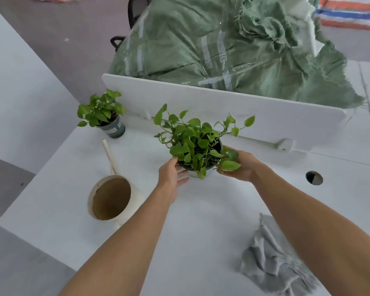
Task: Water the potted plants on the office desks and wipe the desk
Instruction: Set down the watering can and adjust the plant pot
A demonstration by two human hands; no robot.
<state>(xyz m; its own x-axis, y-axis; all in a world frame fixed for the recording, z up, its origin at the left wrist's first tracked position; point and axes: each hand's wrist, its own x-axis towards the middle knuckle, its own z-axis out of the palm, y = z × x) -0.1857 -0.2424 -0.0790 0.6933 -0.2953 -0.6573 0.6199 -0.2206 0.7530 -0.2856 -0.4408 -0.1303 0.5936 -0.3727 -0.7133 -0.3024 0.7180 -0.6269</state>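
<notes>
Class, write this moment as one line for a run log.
left hand: holds larger potted plant | right hand: holds it too | watering can: on desk, untouched | cloth: crumpled on desk

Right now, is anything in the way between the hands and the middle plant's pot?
Nothing visible. The left hand and right hand hold the pot from either side; only its own leaves drape over the right hand.

office: white desk (201,210), partition (222,107)
</notes>
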